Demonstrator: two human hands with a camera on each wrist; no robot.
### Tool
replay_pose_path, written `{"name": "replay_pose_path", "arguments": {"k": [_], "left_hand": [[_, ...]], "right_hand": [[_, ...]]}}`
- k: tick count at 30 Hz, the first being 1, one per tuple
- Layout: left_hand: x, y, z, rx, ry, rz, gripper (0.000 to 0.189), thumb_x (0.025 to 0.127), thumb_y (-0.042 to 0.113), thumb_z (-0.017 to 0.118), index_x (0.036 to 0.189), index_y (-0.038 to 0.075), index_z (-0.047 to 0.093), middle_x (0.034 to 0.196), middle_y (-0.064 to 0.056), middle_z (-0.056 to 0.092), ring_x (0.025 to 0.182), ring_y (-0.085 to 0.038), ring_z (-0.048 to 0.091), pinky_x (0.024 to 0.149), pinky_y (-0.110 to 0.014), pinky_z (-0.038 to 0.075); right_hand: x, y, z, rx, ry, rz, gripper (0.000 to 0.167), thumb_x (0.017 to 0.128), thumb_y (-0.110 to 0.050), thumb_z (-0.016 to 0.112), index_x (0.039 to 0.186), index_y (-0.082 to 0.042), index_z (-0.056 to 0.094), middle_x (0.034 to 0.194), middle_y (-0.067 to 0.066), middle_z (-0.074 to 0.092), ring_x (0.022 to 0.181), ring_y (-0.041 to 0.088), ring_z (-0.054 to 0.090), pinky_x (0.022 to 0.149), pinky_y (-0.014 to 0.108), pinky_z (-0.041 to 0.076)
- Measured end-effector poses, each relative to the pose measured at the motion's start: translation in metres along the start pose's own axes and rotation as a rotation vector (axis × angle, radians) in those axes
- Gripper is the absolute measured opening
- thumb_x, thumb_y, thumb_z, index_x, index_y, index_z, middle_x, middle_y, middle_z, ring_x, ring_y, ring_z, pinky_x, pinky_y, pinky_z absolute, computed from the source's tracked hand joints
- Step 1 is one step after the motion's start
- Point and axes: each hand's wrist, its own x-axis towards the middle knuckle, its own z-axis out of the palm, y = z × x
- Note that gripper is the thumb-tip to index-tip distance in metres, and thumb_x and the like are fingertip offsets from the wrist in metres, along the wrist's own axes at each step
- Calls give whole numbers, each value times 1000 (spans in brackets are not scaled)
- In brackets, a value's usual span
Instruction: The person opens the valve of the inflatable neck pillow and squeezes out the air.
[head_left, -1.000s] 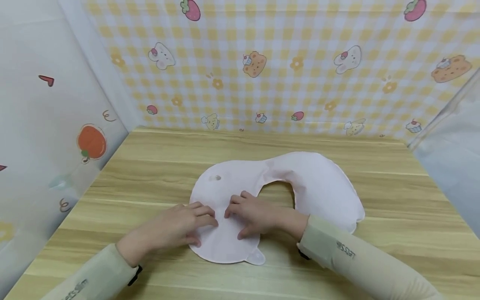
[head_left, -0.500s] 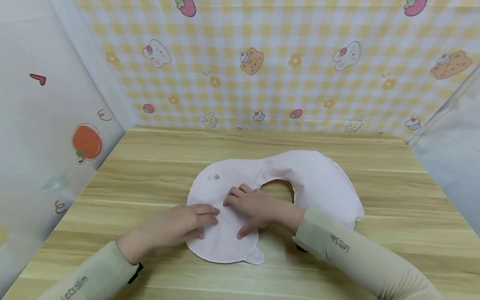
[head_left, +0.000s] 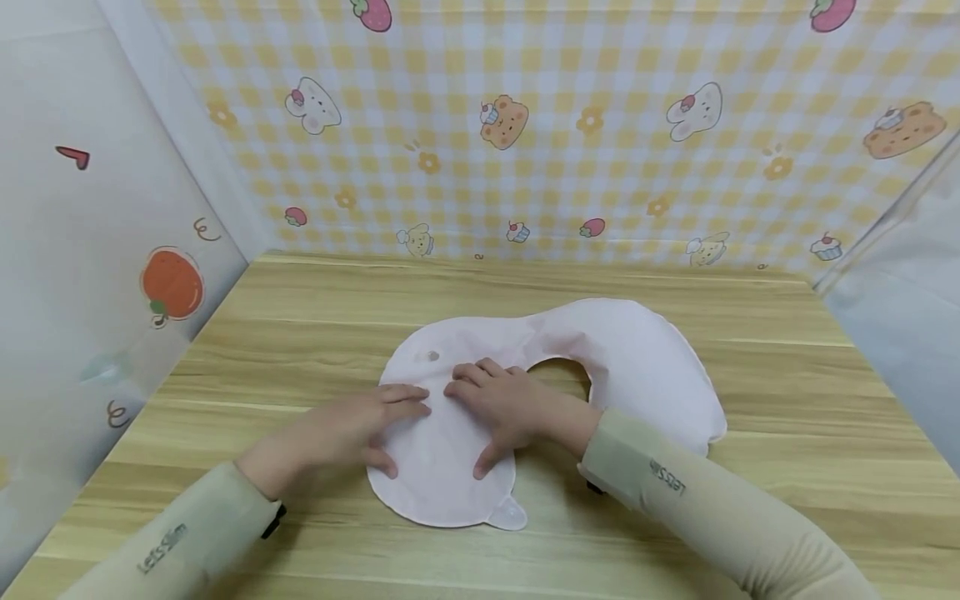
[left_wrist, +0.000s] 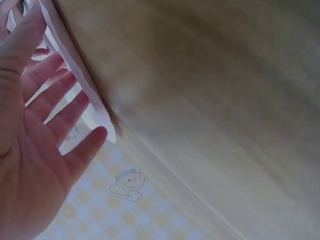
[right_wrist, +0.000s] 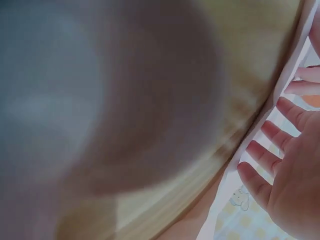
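Observation:
A pale pink U-shaped inflatable neck pillow [head_left: 442, 492] lies rather flat on the table, its curve toward the back. Near its upper left edge shows a small round valve [head_left: 432, 356]; a clear tab [head_left: 508, 513] sticks out at the lower end of the left arm. My left hand [head_left: 360, 429] lies at the pillow's left edge, fingers spread and tips on its surface. From the right, my right hand [head_left: 510, 408] rests on the same arm of the pillow with fingers and thumb spread. In both wrist views the fingertips meet the pink material.
The wood-grain table [head_left: 300, 333] extends around the pillow. Behind it stands a yellow checked backdrop [head_left: 600, 167] with cartoon prints. White printed sheeting [head_left: 75, 333] closes off the left side, and a pale sheet [head_left: 915, 333] the right.
Both hands have slid a little toward the back over the pillow's left arm, the left hand spreading its thumb wider. The pillow stays in nearly the same place.

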Motion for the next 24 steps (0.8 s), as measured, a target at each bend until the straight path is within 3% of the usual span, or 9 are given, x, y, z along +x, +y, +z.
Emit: {"name": "replay_pose_path", "arguments": {"k": [4, 12, 17, 24], "left_hand": [[1, -6, -2, -57, -39, -56, 91, 69, 36, 86, 145, 4, 48, 156, -17, 40, 141, -39, 42, 109, -54, 41], [7, -11, -8, -201, -160, -164, 113, 65, 43, 84, 156, 6, 27, 166, -20, 14, 151, -47, 12, 115, -67, 23], [12, -8, -12, -233, -209, -223, 117, 65, 41, 86, 159, 12, 22, 168, -14, 6, 153, -43, 4, 115, -69, 20], [14, -5, -14, -245, -225, -271, 118, 63, 39, 88, 159, 17, 22, 169, -12, 2, 153, -45, -3, 113, -71, 22]], "right_hand": [[2, 0, -1, -7, -16, 10, 115, 63, -74, 78, 154, -23, 30, 163, 2, 23, 148, 26, 23, 101, 51, 43], [8, 2, -6, -33, -64, 49, 123, 63, -77, 76, 158, -20, 23, 168, 5, 15, 155, 29, 15, 115, 54, 34], [16, 9, -10, -6, -132, 104, 130, 63, -78, 75, 161, -21, 12, 169, 5, 3, 157, 26, 4, 123, 52, 21], [26, 19, -20, 49, -199, 132, 133, 65, -72, 78, 161, -22, 2, 169, 6, -8, 156, 30, -5, 125, 55, 12]]}}
